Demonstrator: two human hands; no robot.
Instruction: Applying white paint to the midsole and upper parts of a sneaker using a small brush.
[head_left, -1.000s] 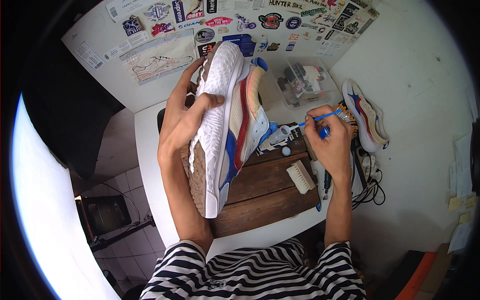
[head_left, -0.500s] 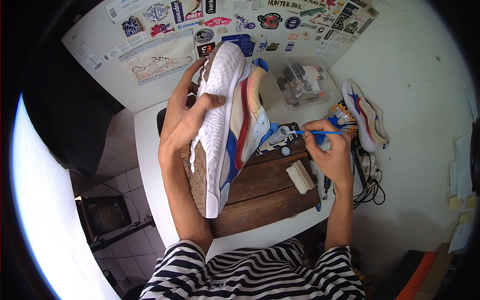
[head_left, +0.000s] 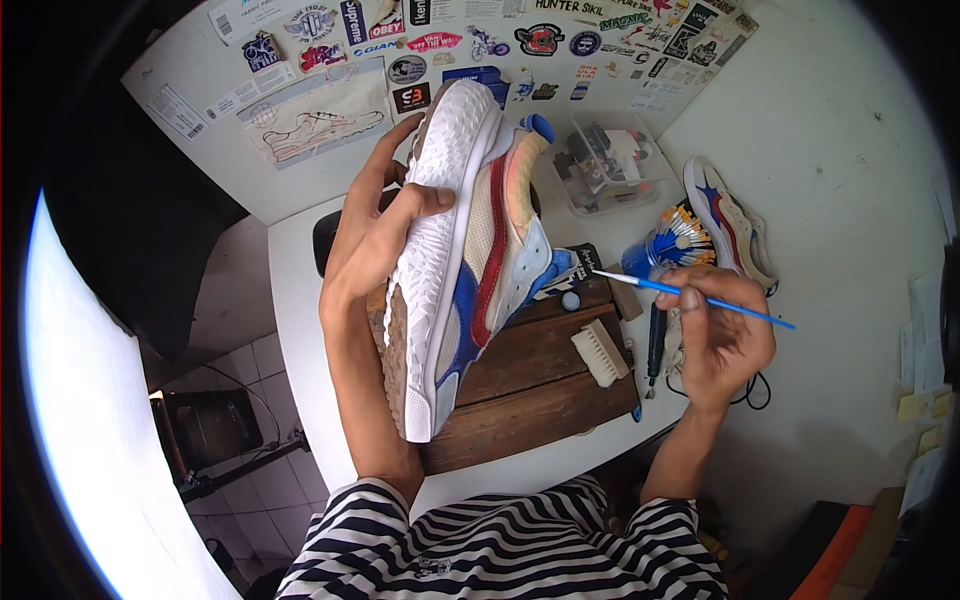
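My left hand (head_left: 375,232) grips a sneaker (head_left: 490,225) held up on its side over the table, thumb across the white textured midsole and fingers behind the brown outsole. The upper is cream mesh with blue, red and pale blue panels. To its right, my right hand (head_left: 728,335) pinches a thin paintbrush (head_left: 715,302) with a blue handle. Its pale tip points left at the shoe and stays apart from it. Below the tip, a small round cap (head_left: 571,300) lies near a black-and-white packet (head_left: 586,262), partly hidden by the shoe.
A wooden board (head_left: 520,400) covers much of the white table, with a scrub brush (head_left: 602,353) on it. Behind are a clear plastic box (head_left: 610,190), a blue cup of brushes (head_left: 640,258) and a second sneaker (head_left: 728,225). A dark pen-like tool (head_left: 656,340) lies near cables.
My right hand has drawn the paintbrush away from a small translucent container, moving right and toward me. The sneaker has shifted slightly right; the container no longer shows.
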